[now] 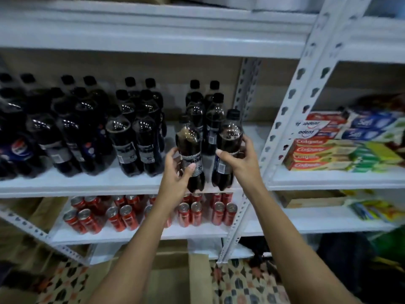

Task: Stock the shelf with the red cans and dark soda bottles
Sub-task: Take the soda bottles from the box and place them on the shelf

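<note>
My left hand grips a dark soda bottle by its label, and my right hand grips a second dark soda bottle beside it. Both bottles stand upright at the front edge of the middle white shelf, just in front of more dark bottles. Rows of dark soda bottles fill the shelf to the left. Red cans stand in pairs on the lower shelf, partly hidden behind my left forearm.
A perforated white upright stands just right of my right hand. Toothpaste boxes are stacked on the neighbouring shelf to the right. An open cardboard box sits on the patterned floor below.
</note>
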